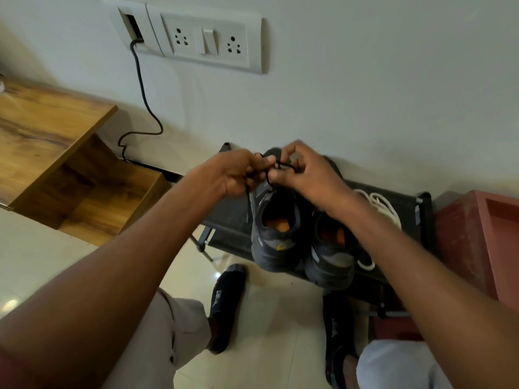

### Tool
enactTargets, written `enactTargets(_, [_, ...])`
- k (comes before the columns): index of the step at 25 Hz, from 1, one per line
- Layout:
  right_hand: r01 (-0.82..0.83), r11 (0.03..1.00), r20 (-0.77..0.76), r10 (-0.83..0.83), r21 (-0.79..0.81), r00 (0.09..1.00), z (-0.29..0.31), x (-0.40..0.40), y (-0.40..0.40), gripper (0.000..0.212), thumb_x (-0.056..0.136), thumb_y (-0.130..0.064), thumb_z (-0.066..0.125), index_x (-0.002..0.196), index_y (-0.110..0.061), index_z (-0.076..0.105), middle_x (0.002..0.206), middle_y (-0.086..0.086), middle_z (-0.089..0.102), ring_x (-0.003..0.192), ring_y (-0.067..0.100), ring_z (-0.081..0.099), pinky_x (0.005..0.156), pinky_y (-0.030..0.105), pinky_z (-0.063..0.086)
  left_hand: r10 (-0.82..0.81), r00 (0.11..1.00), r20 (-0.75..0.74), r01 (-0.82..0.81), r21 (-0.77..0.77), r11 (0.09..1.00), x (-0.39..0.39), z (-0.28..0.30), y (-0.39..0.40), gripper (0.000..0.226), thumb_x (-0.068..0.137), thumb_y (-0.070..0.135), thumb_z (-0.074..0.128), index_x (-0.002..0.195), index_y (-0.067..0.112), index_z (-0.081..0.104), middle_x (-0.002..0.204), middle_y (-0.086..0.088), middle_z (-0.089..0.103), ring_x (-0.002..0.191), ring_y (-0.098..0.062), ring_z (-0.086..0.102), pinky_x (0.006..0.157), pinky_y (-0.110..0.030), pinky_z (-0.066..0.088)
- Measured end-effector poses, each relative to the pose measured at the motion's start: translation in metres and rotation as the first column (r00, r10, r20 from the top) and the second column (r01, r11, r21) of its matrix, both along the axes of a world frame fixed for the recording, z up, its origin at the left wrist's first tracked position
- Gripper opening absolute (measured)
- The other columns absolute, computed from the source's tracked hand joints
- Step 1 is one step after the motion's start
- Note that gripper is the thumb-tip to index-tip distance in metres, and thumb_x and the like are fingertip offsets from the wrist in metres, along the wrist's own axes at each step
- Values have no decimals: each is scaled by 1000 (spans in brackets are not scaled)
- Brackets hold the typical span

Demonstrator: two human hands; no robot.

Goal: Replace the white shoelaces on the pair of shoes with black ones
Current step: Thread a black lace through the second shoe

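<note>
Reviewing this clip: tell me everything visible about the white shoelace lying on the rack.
The white shoelace is a thick, round, cord-like lace, out of the shoes and lying loose in a bunched pile of loops on the dark shoe rack, to the right of the right-hand shoe. Another white loop shows lower down beside that shoe's heel; whether it is the same lace cannot be told. The right forearm hides part of it. Neither hand touches it.

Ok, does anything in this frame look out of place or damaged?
Yes: the white wall switch plate has an open slot at its left end, with a dark cable running out of it. Loose white shoelaces lie in a heap on the black rack.
</note>
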State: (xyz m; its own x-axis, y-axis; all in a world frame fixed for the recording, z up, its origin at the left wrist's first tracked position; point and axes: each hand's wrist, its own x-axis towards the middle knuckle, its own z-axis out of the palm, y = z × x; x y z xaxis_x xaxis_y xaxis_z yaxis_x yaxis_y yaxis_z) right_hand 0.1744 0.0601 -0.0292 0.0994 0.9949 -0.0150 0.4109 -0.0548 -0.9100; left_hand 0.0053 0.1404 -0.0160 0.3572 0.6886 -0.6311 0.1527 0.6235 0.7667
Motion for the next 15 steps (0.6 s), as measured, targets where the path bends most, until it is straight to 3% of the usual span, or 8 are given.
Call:
enactTargets(2, [3,995,195,-23,98,981,-12,-2,-4,30,81,-28,87,95,-28,61,75,-6,64,67,10,62,68,36,56,-25,999,31,28,-82,996,1,1,-1,18,99,11,66,82,12,62,74,0,62,55,-6,54,42,-13,30])
enactTargets(3, [56,988,214,-86,144,973,-16,-2,-4,28,81,-29,87,95,-30,63,76,-4,67,71,13,66,72,41,58,-39,999,26,42,-92,995,1,3,-3,18,99,12,67,81,12,64,74,1,63,56,-6,54,43,-13,30])
enactTargets(8, [154,960,100,-181,232,978,-12,-2,-7,6,89,-22,80,89,-27,78,75,-8,75,68,9,72,71,42,62,-62,998,-18,60,-90,994,-1,9,-6,9,95,18,73,88,14,68,77,1,70,64,-7,57,52,-15,35])
enactTargets(11, [315,943,228,-332,107,915,-9,7,-10,9,87,-26,77,81,-22,72,77,-9,72,78,15,70,77,38,59,-53,996,-72,43,-137,990,-5,6,-4,20,91,30,77,97,15,66,88,-5,69,76,-18,66,59,-26,50])
enactTargets(15, [438,897,413,-377,-60,829,-3,22,-20,12,81,-17,66,79,-6,71,76,7,72,76,26,69,70,38,57,-75,920,-384,86,9,996,-20,-8,-2,18,98,33,69,93,16,63,74,-2,61,65,-18,60,65,-30,46])
